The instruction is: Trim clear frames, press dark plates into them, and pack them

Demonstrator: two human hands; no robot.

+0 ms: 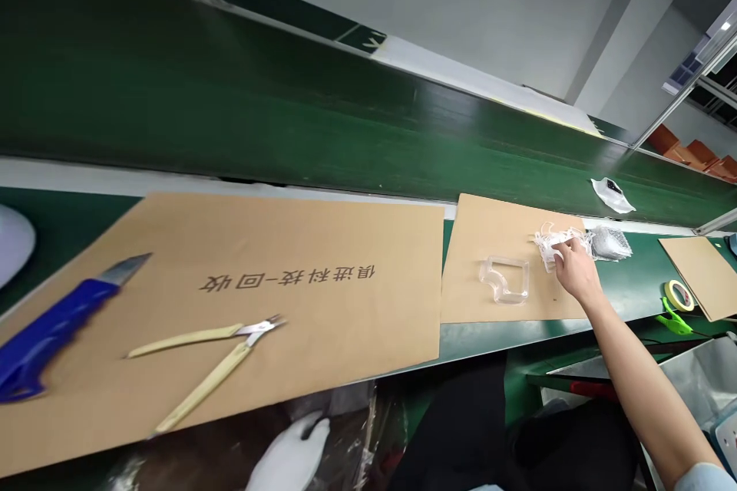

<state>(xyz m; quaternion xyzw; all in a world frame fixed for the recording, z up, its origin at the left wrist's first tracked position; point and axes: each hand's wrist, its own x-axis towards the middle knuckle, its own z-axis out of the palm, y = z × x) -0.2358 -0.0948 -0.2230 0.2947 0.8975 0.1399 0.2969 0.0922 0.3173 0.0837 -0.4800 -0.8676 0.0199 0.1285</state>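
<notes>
My right hand (576, 272) reaches out over the far piece of cardboard (461, 299), its fingers closed on a tangled bundle of white cords (546, 242). What the cords belong to is partly hidden under the fingers. Just left of the hand lies a clear plastic frame-like piece (507, 280). Beyond the fingers, a clear bag of small greyish-white contents (611, 244) touches the bundle's far side. My left hand is out of the picture.
A blue-handled knife (63, 330) and cream-handled nippers (230, 353) lie on the nearer printed cardboard (357, 238). Tape (679, 295), a green-handled tool (673, 320) and another cardboard sheet (699, 272) are at right. A white glove-like shape (293, 456) shows below the bench.
</notes>
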